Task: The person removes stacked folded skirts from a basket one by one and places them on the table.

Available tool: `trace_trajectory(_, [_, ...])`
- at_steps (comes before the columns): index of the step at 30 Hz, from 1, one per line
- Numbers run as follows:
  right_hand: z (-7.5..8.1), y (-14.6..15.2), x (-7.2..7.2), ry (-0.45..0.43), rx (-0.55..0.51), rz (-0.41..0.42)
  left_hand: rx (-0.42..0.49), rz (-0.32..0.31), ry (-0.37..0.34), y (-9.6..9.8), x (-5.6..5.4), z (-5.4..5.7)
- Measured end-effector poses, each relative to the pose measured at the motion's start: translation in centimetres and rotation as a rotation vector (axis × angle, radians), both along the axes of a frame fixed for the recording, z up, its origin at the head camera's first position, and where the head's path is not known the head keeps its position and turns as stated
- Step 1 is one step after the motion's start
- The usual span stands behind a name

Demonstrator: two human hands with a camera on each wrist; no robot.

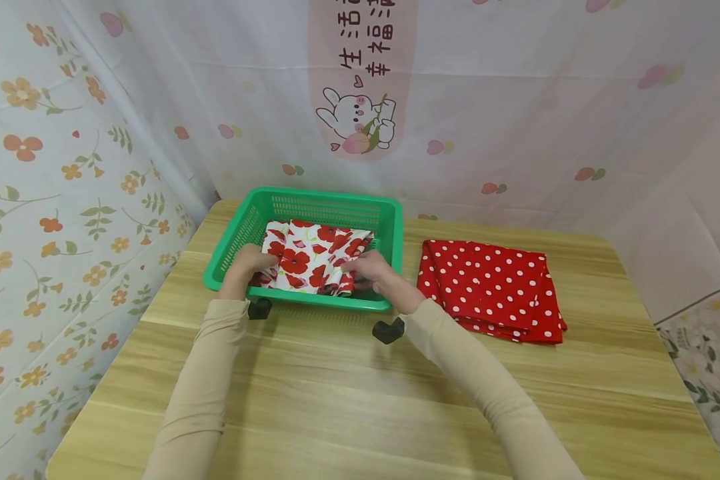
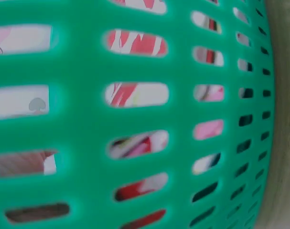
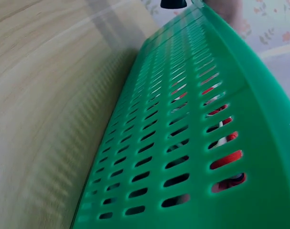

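Observation:
A folded white cloth with red flowers [image 1: 303, 260] lies inside a green slotted plastic basket [image 1: 321, 301]. Both hands reach over the basket's near rim. My left hand [image 1: 249, 259] grips the cloth's left edge, its fingers partly hidden by the folds. At the opposite edge my right hand [image 1: 373, 268] pinches the cloth between thumb and fingers. The left wrist view is filled by the basket wall [image 2: 82, 119], with red and white cloth showing through the slots. In the right wrist view, the basket's slotted side [image 3: 154, 138] hides most of the cloth.
A folded red cloth with white dots [image 1: 492, 280] lies on the wooden table [image 1: 336, 393], right of the basket. Behind the table hangs a white printed curtain [image 1: 504, 120]; a floral one [image 1: 54, 220] hangs on the left. Black wrist mounts [image 1: 388, 330] sit just outside the basket's near wall.

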State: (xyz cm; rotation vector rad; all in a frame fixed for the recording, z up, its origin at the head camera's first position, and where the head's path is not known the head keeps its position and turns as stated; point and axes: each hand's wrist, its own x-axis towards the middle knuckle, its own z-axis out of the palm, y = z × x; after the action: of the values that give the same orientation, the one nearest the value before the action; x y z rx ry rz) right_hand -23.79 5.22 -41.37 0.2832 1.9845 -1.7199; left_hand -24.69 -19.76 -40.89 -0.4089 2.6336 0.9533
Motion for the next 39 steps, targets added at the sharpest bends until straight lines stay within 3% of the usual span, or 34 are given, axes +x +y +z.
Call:
trace_trajectory(4, [-0.01,-0.13,-0.01,-0.007,0.015,0.002,0.046,-0.008,0.026,0.11,0.09,0.03])
trace_trajectory(9, [-0.13,-0.17,-0.10,0.009,0.057,0.015,0.008,-0.022,0.097,0.12,-0.11,0.03])
trace_trajectory(13, [-0.29,-0.15,-0.14,0.041,0.085,0.022,0.036,0.003,0.134,0.05,-0.12,0.16])
trace_trajectory(18, [-0.44,-0.22,-0.02,0.079,0.091,0.019,0.056,0.049,0.113,0.02,-0.21,0.09])
trace_trajectory(24, [-0.57,-0.29,0.08,0.151,0.174,0.060,0.032,0.042,0.034,0.03,-0.22,-0.14])
trace_trajectory(28, [-0.38,-0.32,0.09,0.162,0.194,0.068,0.070,0.064,0.004,0.03,-0.26,-0.23])
trace_trajectory(35, [-0.28,-0.21,-0.04,0.168,0.173,0.062,0.117,0.097,-0.032,0.02,-0.32,-0.35])
trace_trajectory(39, [-0.48,-0.01,-0.16,0.189,0.121,0.062,0.156,0.097,0.006,0.07,-0.28,-0.20])
